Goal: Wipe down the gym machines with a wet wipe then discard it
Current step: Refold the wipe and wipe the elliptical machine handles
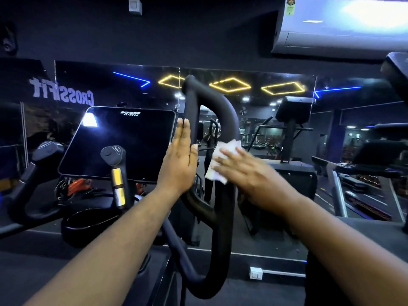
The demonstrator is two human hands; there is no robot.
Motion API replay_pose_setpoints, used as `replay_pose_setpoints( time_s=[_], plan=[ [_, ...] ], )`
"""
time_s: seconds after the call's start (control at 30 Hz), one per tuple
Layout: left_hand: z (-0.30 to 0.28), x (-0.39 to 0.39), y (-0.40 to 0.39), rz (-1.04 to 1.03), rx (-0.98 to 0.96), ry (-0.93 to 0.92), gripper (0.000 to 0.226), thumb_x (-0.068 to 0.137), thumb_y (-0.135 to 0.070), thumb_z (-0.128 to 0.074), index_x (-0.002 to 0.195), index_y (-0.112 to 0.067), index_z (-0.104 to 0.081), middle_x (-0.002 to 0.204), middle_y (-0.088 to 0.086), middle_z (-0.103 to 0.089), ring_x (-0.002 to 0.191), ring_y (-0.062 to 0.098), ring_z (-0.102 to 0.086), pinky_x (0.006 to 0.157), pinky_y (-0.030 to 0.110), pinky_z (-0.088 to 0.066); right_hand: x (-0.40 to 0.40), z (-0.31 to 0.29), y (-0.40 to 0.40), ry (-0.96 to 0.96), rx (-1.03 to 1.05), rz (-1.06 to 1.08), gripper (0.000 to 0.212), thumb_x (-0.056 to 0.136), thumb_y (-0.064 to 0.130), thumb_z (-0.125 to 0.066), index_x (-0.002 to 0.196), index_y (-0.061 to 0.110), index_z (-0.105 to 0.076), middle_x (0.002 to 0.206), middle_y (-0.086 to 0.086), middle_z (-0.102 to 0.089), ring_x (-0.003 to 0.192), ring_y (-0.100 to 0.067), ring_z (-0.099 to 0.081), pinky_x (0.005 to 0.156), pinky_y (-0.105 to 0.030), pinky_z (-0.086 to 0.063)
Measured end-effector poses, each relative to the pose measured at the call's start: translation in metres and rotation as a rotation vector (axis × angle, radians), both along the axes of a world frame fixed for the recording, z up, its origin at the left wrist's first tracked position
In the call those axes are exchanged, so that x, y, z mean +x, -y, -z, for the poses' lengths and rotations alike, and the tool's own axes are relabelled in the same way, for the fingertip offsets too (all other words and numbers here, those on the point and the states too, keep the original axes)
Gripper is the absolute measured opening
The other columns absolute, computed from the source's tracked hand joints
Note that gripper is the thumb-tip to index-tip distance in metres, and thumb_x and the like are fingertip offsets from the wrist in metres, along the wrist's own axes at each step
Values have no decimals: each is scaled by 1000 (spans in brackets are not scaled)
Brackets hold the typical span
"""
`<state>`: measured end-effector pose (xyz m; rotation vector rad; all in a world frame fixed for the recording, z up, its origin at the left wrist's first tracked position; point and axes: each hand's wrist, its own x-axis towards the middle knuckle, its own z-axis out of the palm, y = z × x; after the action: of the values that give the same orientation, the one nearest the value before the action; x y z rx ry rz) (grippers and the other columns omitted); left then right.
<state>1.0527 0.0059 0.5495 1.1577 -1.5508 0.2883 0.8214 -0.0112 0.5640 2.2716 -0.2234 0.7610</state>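
- Head view showed the wet wipe (217, 161) pressed flat against the right bar of the black loop handle (227, 133), under your right hand (240, 171), fingers spread open over it.
- That bar ran nearly upright, so your next strokes likely ran up or down it.
- Your left hand (180, 157), open and flat, braced the handle's left bar.
- The dark console screen (119, 144) sat just left.

The black loop handle (223, 133) carries a white wet wipe (217, 164) against its bar.
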Motion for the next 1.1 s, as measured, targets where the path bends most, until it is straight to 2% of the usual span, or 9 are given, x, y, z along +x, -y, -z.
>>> replay_pose_setpoints(
  time_s=[0.17, 0.37, 0.5, 0.6, 0.7, 0.83, 0.9, 0.97, 1.1],
  plan=[
    [-1, 1, 0, 3, 12, -15, 60, 111, -34, -32, 161, -33, 1, 168, -17, 9, 153, -2, 4, 127, 34, -9, 16, -43, 13, 257, 107, 29, 54, 93, -13, -57, 144, 3, -52, 154, -15, -46, 149, -33, -32, 117, -57, -34],
    [7, 3, -3, 50, 19, -11, 61, 111, -30, -33, 160, -32, 3, 165, -20, 11, 151, -7, 8, 126, 29, -5, 5, 31, 3, 186, 133, -2, 48, 91, -11, -59, 138, 3, -59, 150, -13, -51, 146, -31, -39, 116, -51, -39],
    [7, 3, -9, 122, 60, -29, 61, 111, -26, -34, 157, -32, 7, 165, -18, 13, 152, -6, 11, 125, 25, 0, -9, 63, -13, 46, 134, -23, 41, 100, 4, -45, 138, 10, -61, 151, -6, -51, 148, -22, -37, 120, -43, -34],
    [2, 5, -15, 203, 115, -90, 62, 111, -23, -36, 159, -31, 3, 162, -24, 10, 148, -11, 9, 125, 24, 2, -7, 35, -18, 56, 217, -42, 48, 97, 4, -38, 139, 10, -60, 149, -4, -54, 145, -18, -42, 116, -39, -40],
    [-3, 10, -19, 285, 152, -180, 62, 111, -25, -39, 161, -29, -5, 161, -27, 1, 149, -11, 2, 127, 25, -1, 12, -20, -24, 243, 286, -78, 45, 97, 1, -51, 140, 12, -59, 144, -3, -59, 136, -14, -52, 112, -30, -44],
    [-5, 18, -24, 365, 158, -278, 58, 109, -27, -43, 159, -32, -13, 163, -21, -14, 151, -5, -13, 129, 34, -11, 57, -103, -29, 414, 276, -50, 38, 102, 11, -56, 139, 16, -61, 126, -8, -70, 112, -26, -68, 96, -42, -56],
    [-4, 22, -25, 388, 148, -307, 58, 108, -29, -44, 159, -30, -17, 165, -17, -19, 151, -5, -17, 129, 34, -13, 79, -135, -24, 487, 150, -6, 41, 101, 7, -55, 142, 11, -57, 135, -13, -65, 122, -30, -63, 103, -43, -52],
    [-3, 27, -26, 402, 148, -354, 56, 109, -26, -44, 159, -32, -20, 165, -16, -23, 149, -6, -20, 128, 33, -15, 98, -150, -19, 495, 51, 82, 51, 100, -1, -52, 150, 7, -44, 152, -14, -48, 142, -27, -45, 116, -38, -39],
    [0, 41, -34, 359, 135, -408, 56, 109, -28, -43, 160, -35, -20, 165, -17, -21, 149, -8, -18, 127, 29, -14, 129, -119, -9, 188, 61, 402, 61, 101, -2, -36, 159, 2, -18, 166, -17, -21, 155, -30, -16, 125, -42, -15]
  ],
)
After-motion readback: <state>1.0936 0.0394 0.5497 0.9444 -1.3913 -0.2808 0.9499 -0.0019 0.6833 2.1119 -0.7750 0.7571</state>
